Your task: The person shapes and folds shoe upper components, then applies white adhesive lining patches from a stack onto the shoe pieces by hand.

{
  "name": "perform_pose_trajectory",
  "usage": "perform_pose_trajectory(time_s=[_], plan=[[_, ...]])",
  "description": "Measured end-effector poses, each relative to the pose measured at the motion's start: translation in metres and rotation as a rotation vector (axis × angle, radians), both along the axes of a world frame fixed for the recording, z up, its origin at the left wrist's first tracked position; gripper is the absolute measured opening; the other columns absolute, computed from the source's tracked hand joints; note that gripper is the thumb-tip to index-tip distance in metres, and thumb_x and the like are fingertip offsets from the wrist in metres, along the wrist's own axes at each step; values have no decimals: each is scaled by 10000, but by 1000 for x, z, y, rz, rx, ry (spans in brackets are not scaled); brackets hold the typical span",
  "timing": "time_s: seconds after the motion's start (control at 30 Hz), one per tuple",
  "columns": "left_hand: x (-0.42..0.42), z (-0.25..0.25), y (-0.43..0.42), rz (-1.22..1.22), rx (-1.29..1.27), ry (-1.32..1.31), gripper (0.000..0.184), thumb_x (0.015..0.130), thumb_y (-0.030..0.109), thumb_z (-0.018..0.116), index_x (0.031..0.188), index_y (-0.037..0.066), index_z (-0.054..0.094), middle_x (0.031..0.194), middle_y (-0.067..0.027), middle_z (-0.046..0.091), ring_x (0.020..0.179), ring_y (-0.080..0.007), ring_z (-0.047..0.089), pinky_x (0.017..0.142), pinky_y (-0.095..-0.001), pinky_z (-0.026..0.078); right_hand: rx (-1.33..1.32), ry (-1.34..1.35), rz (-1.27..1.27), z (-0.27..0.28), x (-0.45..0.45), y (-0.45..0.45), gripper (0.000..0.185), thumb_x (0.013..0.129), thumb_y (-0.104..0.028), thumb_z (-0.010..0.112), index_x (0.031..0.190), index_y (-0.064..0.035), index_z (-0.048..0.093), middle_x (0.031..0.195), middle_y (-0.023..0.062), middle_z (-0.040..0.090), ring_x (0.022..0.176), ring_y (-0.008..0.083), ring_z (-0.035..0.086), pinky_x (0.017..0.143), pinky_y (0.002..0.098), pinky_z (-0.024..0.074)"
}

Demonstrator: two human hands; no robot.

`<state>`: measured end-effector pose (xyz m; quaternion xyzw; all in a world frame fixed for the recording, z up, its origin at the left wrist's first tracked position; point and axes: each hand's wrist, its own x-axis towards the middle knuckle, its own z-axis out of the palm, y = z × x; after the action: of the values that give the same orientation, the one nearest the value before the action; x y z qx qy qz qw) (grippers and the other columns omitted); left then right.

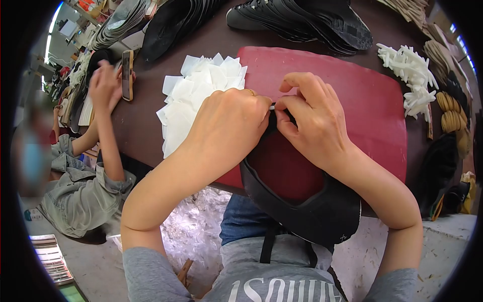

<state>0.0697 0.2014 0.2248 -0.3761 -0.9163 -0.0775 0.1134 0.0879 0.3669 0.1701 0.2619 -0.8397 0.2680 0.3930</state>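
Observation:
A black shoe upper [317, 211] hangs over the near edge of the red mat [362, 110], its narrow end running up to my hands. My left hand [231, 118] is closed on that narrow end, its fingertips mostly hidden. Right beside it, my right hand [314, 118] pinches a small white piece [272, 106] between thumb and index finger, against the upper's edge; the other fingers curl above. Only the tip of the white piece shows. Left of my hands lies a heap of thin white squares [188, 95], partly behind my left forearm.
Stacks of black shoe uppers [302, 25] stand at the table's far side. A heap of short white strips [415, 75] lies on the right, near tan bundles [450, 110]. At the left sits a person [85, 186], hands raised by a propped phone [127, 75].

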Motion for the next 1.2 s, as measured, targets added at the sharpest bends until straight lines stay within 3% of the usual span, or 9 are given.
perform_pose_trajectory(time_s=[0.37,0.5,0.67,0.83,1.2], plan=[[-8,-6,-1,-15,-13,60,110,738,92,675,781,-9,682,744,-94,687,607,-249,625,580,-312,480,9,-147,24,17,7,11,145,708,-38,656,836,-33,588,1007,54,531,773,206,510,689,304,407],[-11,-6,-5,-54,94,4,120,738,69,672,832,-2,695,753,-104,691,582,-239,612,562,-301,471,205,-142,-4,20,3,10,318,673,2,700,970,-45,595,979,60,553,751,202,555,663,318,458],[19,-8,-11,60,291,-58,191,744,48,677,929,7,705,777,-123,699,566,-225,601,552,-294,464,268,-288,19,20,2,12,285,715,-10,660,978,-59,563,885,55,534,689,207,546,596,313,453],[22,-16,-14,193,258,-150,271,749,46,695,1018,11,697,794,-142,705,562,-211,600,550,-286,463,321,-210,32,18,-2,6,176,753,-23,612,911,-68,550,809,52,504,633,220,531,555,310,442],[14,-13,-15,218,231,-163,310,733,43,709,1040,4,690,774,-132,706,521,-201,583,527,-268,453,480,-263,81,29,-13,7,139,769,-55,599,896,-58,543,792,63,511,641,229,547,563,327,449]])
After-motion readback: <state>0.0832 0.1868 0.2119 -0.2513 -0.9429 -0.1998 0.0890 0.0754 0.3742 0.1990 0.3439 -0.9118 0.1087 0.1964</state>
